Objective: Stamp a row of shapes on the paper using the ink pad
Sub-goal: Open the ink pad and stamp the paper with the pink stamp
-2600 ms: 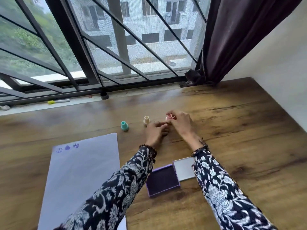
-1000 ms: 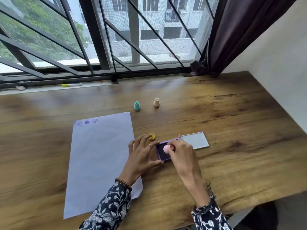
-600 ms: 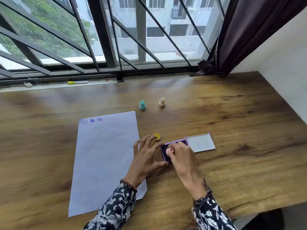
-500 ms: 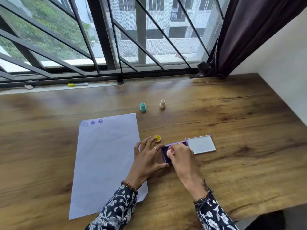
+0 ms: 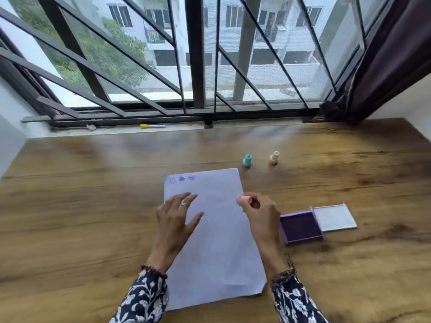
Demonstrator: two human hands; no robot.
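A pale sheet of paper (image 5: 217, 248) lies on the wooden table, with three purple prints (image 5: 182, 178) in a row at its top left corner. My right hand (image 5: 258, 213) holds a small pink stamp (image 5: 243, 200) above the paper's right edge. My left hand (image 5: 175, 217) rests on the paper's left side with its fingers spread. The purple ink pad (image 5: 300, 227) sits open to the right of my right hand, its lid (image 5: 334, 217) lying flat beside it.
A teal stamp (image 5: 247, 161) and a beige stamp (image 5: 274, 157) stand on the table (image 5: 81, 217) beyond the paper's top right corner. A yellow-tipped marker (image 5: 152, 126) lies on the window sill. Window bars and a dark curtain (image 5: 391, 59) rise behind.
My right hand has lifted the pink stamp off the ink pad and carried it left over the paper. My left hand has let go of the pad and moved onto the paper.
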